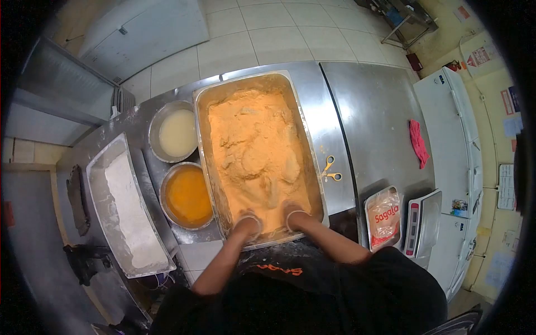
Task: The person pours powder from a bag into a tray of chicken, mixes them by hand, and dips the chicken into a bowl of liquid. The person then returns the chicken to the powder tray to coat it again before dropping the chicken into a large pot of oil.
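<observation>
A large metal tray [307, 131] holds orange breading powder [245, 120], with coated lumps partly buried in it. My left hand [251, 219] is down in the powder at the tray's near edge, left of centre. To its right, my right hand [292, 212] is in the same powder near the front right corner. Pale cuffs circle both wrists, as of thin gloves. Powder and blur hide the fingers of both hands, so their grip does not show. A finger-shaped coated piece [272, 192] lies just beyond and between the hands.
Left of the tray stand a bowl of pale liquid [177, 134], a bowl of orange liquid [188, 194] and a tray of white flour [127, 209]. Yellow-handled scissors [330, 169] lie to the right. Farther right are a plastic packet [383, 219], a scale [422, 223] and a pink cloth [417, 144].
</observation>
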### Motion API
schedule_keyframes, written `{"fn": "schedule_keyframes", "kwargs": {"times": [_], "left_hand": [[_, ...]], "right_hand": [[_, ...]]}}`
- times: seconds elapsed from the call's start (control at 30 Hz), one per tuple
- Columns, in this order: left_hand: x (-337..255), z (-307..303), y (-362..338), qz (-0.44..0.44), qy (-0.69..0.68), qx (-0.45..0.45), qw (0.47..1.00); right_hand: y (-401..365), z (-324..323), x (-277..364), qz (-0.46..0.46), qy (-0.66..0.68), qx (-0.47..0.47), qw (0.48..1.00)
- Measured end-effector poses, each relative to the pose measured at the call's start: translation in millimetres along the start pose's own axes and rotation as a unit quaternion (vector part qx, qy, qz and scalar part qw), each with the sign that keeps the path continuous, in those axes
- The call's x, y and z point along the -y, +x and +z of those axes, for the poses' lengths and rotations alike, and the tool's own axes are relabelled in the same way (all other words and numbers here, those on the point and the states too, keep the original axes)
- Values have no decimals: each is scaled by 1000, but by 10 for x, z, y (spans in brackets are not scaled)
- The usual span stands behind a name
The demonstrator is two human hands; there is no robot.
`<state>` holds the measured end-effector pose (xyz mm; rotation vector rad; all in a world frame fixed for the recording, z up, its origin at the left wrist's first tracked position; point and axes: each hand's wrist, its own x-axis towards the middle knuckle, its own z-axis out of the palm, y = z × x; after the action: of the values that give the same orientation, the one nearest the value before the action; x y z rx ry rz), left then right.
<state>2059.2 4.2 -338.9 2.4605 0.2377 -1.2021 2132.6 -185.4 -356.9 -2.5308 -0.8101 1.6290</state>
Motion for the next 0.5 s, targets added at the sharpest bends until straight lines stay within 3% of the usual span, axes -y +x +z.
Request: {"fn": "schedule_keyframes", "kwargs": {"times": [0.03, 0.07, 0.13, 0.2, 0.23, 0.27, 0.33, 0.43, 0.47, 0.5], "left_hand": [[-54, 57, 49, 19, 27, 35, 999], [-49, 18, 49, 36, -10, 69, 997], [23, -228, -1, 71, -50, 122, 989], [55, -613, -79, 118, 98, 117, 981], [86, -813, -82, 115, 144, 102, 977], [260, -665, 84, 72, -115, -74, 988], [224, -800, 228, -45, -324, -286, 901], [-41, -1269, 785, -112, -423, -350, 828], [-126, -1431, 902, -99, -498, -304, 806], [-213, -1601, 977, -85, -568, -255, 778]], "right_hand": [[-92, 11, 145, 29, 67, -39, 997], [-242, -83, 146, -1, 185, -49, 982], [-539, -380, 91, -64, 411, -73, 907], [-610, -505, 56, -111, 385, -264, 877], [-679, -665, 11, -93, 401, -303, 859], [-689, -854, -44, -74, 418, -341, 839], [-431, -1155, -41, 33, 407, -464, 787], [192, -1564, 125, 161, 446, -444, 760], [390, -1691, 158, 188, 446, -432, 761], [505, -1795, 211, 128, 485, -370, 782]]}}
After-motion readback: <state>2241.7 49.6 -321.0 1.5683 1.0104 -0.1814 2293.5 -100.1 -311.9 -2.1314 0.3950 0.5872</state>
